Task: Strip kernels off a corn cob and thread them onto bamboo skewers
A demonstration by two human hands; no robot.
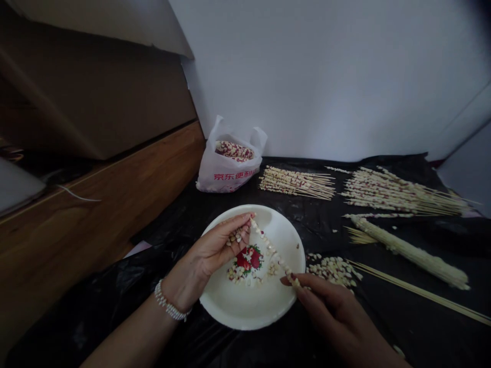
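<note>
A thin skewer threaded with pale and dark-red corn kernels (270, 247) slants over a white bowl (251, 316). Its lower end is pinched in my right hand (333, 306), at the bowl's right rim. At the upper tip, the thumb and fingertips of my left hand (209, 250) are closed, and loose corn kernels (235, 236) lie in its curled fingers. Whether a single kernel sits in that pinch is too small to tell. More kernels (240, 276) lie in the bowl around a red and green printed pattern.
A white plastic bag (226, 176) holding corn cobs stands behind the bowl. Filled skewers lie in a small bundle (295, 183) and a larger pile (387, 191). To the right are a stripped cob (414, 250), loose kernels (335, 271) and bare sticks (418, 291) on black plastic (314, 220).
</note>
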